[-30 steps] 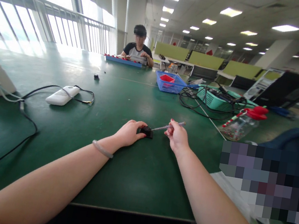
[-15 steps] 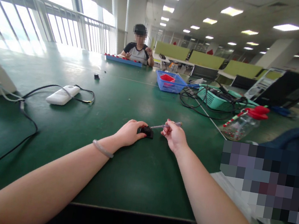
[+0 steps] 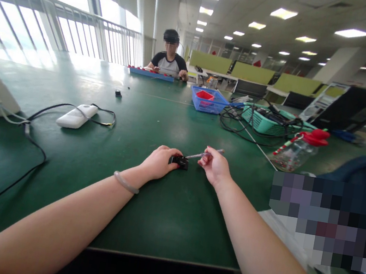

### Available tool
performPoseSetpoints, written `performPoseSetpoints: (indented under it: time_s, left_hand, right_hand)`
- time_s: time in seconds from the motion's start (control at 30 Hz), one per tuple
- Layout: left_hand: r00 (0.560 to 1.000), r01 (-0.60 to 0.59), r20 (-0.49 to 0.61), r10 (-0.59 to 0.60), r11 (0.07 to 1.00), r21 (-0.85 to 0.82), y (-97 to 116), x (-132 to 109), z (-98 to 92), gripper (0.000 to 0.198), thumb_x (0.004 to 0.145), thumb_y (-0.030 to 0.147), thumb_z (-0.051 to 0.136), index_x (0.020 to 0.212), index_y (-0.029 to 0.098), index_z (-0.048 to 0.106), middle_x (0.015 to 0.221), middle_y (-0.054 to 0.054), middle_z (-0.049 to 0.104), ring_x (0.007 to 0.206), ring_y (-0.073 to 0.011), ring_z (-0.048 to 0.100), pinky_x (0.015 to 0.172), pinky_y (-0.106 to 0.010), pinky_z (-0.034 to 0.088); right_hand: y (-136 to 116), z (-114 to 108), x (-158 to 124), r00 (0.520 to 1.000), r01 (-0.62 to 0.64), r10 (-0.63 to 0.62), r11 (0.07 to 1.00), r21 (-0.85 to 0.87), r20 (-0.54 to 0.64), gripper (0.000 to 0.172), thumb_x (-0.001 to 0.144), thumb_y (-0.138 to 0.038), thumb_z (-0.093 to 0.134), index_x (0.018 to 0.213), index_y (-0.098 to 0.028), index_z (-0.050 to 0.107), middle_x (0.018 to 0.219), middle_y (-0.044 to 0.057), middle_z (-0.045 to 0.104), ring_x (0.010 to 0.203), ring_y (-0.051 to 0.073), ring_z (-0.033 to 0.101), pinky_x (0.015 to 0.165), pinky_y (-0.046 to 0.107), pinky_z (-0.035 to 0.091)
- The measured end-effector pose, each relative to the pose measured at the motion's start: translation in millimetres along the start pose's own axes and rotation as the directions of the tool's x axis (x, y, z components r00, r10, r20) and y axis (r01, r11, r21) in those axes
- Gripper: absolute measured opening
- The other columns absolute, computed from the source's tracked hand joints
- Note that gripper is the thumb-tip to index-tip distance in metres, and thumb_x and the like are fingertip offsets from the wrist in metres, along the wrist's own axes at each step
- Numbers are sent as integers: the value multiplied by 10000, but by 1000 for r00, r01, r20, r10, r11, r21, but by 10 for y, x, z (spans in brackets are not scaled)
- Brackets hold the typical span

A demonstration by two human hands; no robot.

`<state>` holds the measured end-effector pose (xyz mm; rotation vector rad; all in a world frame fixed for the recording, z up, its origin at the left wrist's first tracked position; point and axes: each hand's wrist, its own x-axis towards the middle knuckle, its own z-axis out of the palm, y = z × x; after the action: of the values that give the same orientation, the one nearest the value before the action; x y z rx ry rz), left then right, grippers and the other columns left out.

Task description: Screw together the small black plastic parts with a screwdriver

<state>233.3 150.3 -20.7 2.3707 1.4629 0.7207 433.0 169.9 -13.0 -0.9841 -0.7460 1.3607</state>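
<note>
My left hand (image 3: 158,162) rests on the green table with thumb and fingers closed around a small black block-like part (image 3: 183,163). The fingers cover its left side, and its kind is too small to make out. From the right, my right hand (image 3: 215,168) grips a slim screwdriver (image 3: 195,156) with a metal shaft and a see-through handle. The shaft slants down to the left, its tip at the top of the black part.
A white power bank (image 3: 77,116) with a black cable lies at left. Ahead are a small black piece (image 3: 118,94), a blue basket (image 3: 208,106) and a green basket (image 3: 262,126) with cables. A red-capped bottle (image 3: 297,154) stands right. Someone sits across the table.
The black part has turned slightly in my left hand, and the screwdriver's shaft has tilted a little steeper. The person opposite has lowered a raised hand to the table.
</note>
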Motion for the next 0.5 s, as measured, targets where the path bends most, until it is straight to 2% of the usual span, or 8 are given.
performPoseSetpoints:
  time_s: [0.1, 0.17, 0.23, 0.27, 0.33, 0.37, 0.43, 0.5]
  left_hand:
    - [1000, -3, 3, 3, 1000, 13, 2, -2, -3, 357, 823, 307, 645, 1177, 263, 648, 1102, -62, 690, 1146, -264, 554, 1019, -396, 454]
    - [1000, -8, 5, 8, 1000, 22, 0, -2, -1, 357, 826, 306, 639, 1180, 258, 647, 1114, -62, 691, 1152, -264, 553, 1026, -398, 450]
    - [1000, -14, 4, 14, 999, 29, -4, 0, 6, 353, 829, 313, 639, 1177, 258, 648, 1116, -63, 693, 1153, -266, 553, 1028, -403, 450]
    - [1000, -17, 2, 17, 999, 33, -6, 2, 12, 353, 830, 321, 641, 1178, 258, 648, 1115, -65, 694, 1151, -269, 555, 1027, -410, 452]
    - [1000, -27, -2, 27, 999, 43, -9, 5, 24, 350, 835, 340, 643, 1174, 255, 650, 1109, -73, 696, 1149, -277, 555, 1019, -425, 456]
    - [999, -33, -11, 34, 998, 51, -9, 5, 27, 355, 837, 354, 643, 1176, 249, 648, 1110, -78, 696, 1153, -282, 553, 1017, -433, 457]
    - [998, -46, -48, 49, 997, 68, -4, -2, 18, 381, 845, 372, 635, 1197, 227, 633, 1134, -88, 690, 1164, -286, 548, 1023, -441, 451]
    - [993, -69, -95, 76, 995, 73, 9, -24, -15, 380, 872, 340, 601, 1228, 207, 609, 1178, -83, 677, 1175, -262, 549, 1053, -425, 430]
  right_hand:
    - [4, 0, 6, 997, 71, -70, 994, -85, 14, 213, 736, -267, 620, 572, -198, 503, 384, -79, 393, 370, 71, 354, 469, 230, 419]
    - [-6, -4, 0, 984, 178, -177, 964, -196, 19, 218, 724, -248, 598, 547, -202, 481, 381, -85, 365, 369, 71, 338, 457, 227, 391]
    - [-43, -2, -43, 942, 329, -332, 891, -314, 43, 225, 728, -237, 594, 541, -200, 474, 418, -78, 384, 400, 75, 364, 460, 222, 368]
    - [-73, 5, -86, 905, 415, -420, 833, -366, 70, 223, 739, -236, 598, 550, -197, 485, 457, -67, 421, 434, 80, 401, 472, 221, 367]
    - [-146, 41, -217, 797, 587, -584, 692, -421, 151, 230, 811, -275, 574, 601, -203, 513, 510, -56, 452, 476, 94, 432, 497, 232, 378]
    - [-180, 72, -301, 718, 671, -665, 585, -455, 204, 205, 847, -293, 564, 660, -208, 554, 545, -48, 488, 504, 105, 461, 520, 243, 398]
    - [-219, 167, -492, 516, 831, -744, 315, -459, 425, 63, 861, -262, 593, 832, -226, 636, 684, -16, 613, 616, 134, 560, 615, 275, 463]
    - [-189, 301, -684, 275, 940, -683, 44, -338, 677, 134, 873, -196, 580, 973, -254, 649, 843, 13, 695, 783, 166, 628, 788, 327, 499]
